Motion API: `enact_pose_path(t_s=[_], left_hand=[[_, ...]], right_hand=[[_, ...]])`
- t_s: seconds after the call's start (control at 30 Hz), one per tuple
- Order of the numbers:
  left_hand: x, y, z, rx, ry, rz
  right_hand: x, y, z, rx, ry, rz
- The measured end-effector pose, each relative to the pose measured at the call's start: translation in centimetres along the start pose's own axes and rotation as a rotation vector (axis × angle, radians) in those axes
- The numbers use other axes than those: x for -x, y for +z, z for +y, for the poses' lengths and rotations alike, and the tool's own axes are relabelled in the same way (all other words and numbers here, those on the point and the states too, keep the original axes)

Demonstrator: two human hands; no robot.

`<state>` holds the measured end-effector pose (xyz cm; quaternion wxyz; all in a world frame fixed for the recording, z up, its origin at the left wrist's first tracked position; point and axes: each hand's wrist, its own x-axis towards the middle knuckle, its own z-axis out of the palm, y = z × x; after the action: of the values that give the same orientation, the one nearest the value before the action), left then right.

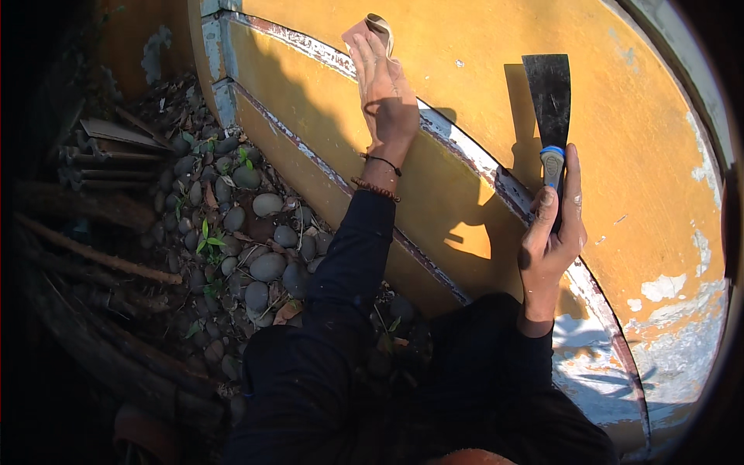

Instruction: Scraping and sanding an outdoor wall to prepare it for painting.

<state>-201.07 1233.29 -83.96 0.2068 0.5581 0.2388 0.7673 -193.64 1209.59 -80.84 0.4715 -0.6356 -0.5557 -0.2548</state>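
A yellow painted wall point(480, 70) rises before me, crossed by slanting raised trim strips point(469, 151) of worn white paint with dark reddish patches. My left hand point(387, 105) lies along the upper strip, fingers stretched together over a folded piece of sandpaper point(354, 33). The sandpaper's curled end sticks out past the fingertips, and the rest is hidden beneath them. In my right hand point(554, 244) is a putty knife point(548, 101), gripped by its grey and blue handle. Its broad dark blade points up, apparently held off the wall, on which its shadow falls.
Rounded grey stones point(267, 267) with dry leaves and small green plants cover the ground at left, along the wall's foot. Stacked ridged pieces point(116, 159) and a long stick point(97, 248) lie farther left. Pale peeling paint point(674, 349) shows at the wall's lower right.
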Motion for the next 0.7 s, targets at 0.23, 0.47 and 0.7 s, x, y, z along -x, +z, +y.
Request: enact_pose_path(t_s=[0.23, 0.47, 0.7], left_hand=[[2.1, 0.9, 5.1, -0.21, 0.336, -0.398], [-8.8, 4.3, 2.9, -0.159, 0.369, -0.176], [-12.9, 5.4, 2.9, -0.141, 0.619, -0.219]], right_hand=[[0.1, 0.2, 0.5, -0.064, -0.128, 0.235], [0.1, 0.8, 1.3, -0.139, -0.006, 0.217], [0.5, 0.9, 1.9, -0.149, -0.052, 0.272]])
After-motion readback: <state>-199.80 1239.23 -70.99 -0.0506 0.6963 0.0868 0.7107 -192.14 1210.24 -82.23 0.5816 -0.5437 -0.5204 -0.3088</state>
